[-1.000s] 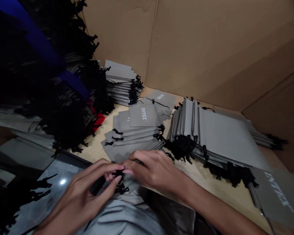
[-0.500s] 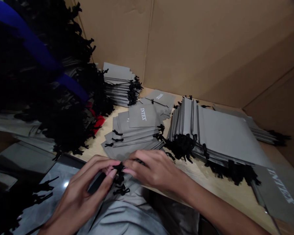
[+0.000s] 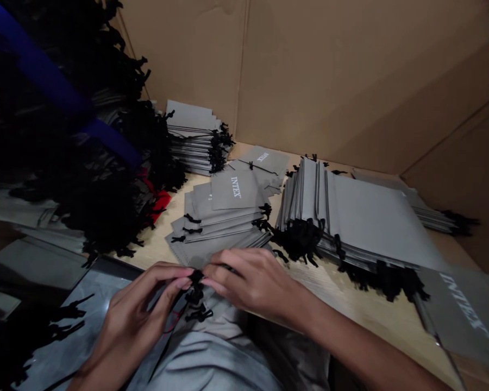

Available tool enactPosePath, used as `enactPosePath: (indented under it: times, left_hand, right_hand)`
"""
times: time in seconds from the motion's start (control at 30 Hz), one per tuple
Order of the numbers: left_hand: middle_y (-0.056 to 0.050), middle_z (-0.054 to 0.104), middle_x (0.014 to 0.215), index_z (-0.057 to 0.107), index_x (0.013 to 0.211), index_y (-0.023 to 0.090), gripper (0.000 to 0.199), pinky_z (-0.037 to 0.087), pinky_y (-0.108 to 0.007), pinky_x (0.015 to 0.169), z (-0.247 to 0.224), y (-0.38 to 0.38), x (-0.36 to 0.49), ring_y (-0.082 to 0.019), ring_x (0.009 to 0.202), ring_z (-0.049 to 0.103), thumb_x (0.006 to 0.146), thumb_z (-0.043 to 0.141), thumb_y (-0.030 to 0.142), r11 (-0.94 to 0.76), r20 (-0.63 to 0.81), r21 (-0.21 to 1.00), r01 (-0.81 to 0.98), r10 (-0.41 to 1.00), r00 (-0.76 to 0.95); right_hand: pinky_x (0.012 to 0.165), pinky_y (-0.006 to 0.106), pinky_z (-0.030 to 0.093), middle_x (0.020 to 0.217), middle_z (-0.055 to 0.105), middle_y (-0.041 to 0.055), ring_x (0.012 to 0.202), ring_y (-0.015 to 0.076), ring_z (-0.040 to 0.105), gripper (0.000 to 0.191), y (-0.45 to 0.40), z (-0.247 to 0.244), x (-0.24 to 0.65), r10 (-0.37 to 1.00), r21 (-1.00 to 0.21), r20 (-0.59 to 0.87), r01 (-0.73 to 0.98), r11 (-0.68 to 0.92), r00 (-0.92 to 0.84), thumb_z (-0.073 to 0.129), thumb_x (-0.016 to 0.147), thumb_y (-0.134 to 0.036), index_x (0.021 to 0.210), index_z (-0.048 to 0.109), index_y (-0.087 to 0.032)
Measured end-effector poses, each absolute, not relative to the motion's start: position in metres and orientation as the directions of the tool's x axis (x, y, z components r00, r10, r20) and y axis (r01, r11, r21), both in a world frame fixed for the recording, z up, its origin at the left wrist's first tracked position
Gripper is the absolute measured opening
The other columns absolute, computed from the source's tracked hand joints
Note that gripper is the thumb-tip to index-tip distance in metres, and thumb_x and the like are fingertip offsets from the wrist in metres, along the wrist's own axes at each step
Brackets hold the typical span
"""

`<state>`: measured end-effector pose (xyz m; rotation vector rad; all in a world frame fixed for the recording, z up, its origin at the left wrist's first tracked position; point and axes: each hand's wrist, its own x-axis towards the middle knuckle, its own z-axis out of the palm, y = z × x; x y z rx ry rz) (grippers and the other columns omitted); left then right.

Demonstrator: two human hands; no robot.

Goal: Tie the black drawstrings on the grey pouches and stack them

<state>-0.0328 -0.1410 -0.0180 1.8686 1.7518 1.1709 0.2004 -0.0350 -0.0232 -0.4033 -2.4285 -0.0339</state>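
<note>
Your left hand (image 3: pixel 136 309) and right hand (image 3: pixel 244 282) meet at 6 o'clock, fingertips pinched together on the black drawcord (image 3: pixel 196 296) of a grey pouch (image 3: pixel 215 320), which lies at the edge of the wooden bench (image 3: pixel 362 304). The tight pinch seems to keep the cord lifted clear of the cloth. At 12 o'clock lies a stack of INTEX-printed pouches (image 3: pixel 224 212), at 2 o'clock a larger stack (image 3: pixel 362 222) with cords bunched toward you, likely for easy reach, and a black-corded heap (image 3: pixel 85 163) fills 10 o'clock.

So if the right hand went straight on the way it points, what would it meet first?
Probably the black drawstring at the right hand's fingertips, with the left hand just behind it.
</note>
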Motion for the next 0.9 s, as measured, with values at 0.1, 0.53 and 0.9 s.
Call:
enactPosePath:
  times: [0.1,0.53,0.9]
  left_hand:
    - [0.003,0.084,0.1,0.08,0.107,0.027,0.014,0.068,-0.021,0.081,-0.017,-0.143,-0.03,-0.018,0.087,0.083,0.106,0.07,0.037,-0.171,0.308,0.791,0.588,0.941,-0.14]
    - [-0.001,0.083,0.123,0.074,0.131,0.031,0.027,0.068,-0.023,0.093,-0.018,-0.144,-0.03,-0.019,0.106,0.083,0.105,0.072,0.036,-0.191,0.299,0.788,0.586,0.95,-0.093]
    - [0.004,0.085,0.121,0.078,0.13,0.031,0.035,0.065,-0.026,0.102,-0.024,-0.143,-0.028,-0.017,0.105,0.082,0.101,0.075,0.012,-0.482,0.576,0.519,0.706,0.807,0.127]
  right_hand:
    - [0.066,0.028,0.044,0.108,0.076,-0.0008,0.085,0.0118,0.069,0.012,-0.035,-0.024,0.201,0.269,-0.078,0.619,0.284,0.956,-0.737,0.061,0.114,-0.032,0.117,0.064,-0.021]
    - [0.066,0.031,0.044,0.107,0.077,-0.0017,0.084,0.0142,0.067,0.015,-0.035,-0.022,0.201,0.253,-0.073,0.648,0.272,0.96,-0.718,0.052,0.117,-0.028,0.118,0.065,-0.021]
    - [0.063,0.034,0.044,0.107,0.078,-0.0005,0.082,0.0152,0.066,0.013,-0.035,-0.032,0.199,0.222,-0.033,0.65,0.265,0.964,-0.726,0.051,0.117,-0.025,0.118,0.063,-0.02]
